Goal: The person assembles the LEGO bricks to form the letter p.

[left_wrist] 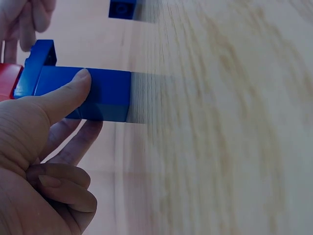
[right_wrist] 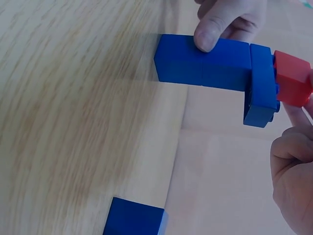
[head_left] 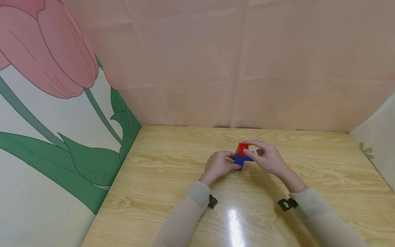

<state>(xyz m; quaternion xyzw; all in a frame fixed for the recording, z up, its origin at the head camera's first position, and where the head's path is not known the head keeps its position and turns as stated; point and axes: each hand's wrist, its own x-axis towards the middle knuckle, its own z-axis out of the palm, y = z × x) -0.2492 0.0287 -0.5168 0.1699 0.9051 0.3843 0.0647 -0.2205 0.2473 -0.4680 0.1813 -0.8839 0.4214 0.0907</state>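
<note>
A small tower of blue bricks (right_wrist: 225, 68) stands on the wooden table. My left hand (head_left: 217, 164) grips it low down, thumb on one side and fingers on the other. Across the top lies a flatter blue brick (right_wrist: 261, 85), one end jutting out past the tower toward the right. Between thumb and fingers, my right hand (head_left: 269, 159) pinches a red brick (head_left: 242, 150) at the top of the flat one. In the right wrist view, the red brick sits slightly askew, and some blue studs show beside it.
Another blue brick (right_wrist: 134, 218) stands on the table (head_left: 172, 147), apart from the tower. Something small and orange (head_left: 288, 166) peeks out behind the right wrist. A pink cloth backdrop (head_left: 197, 68) rises at the table's far edge, with a tulip-print panel (head_left: 61, 113) on the left.
</note>
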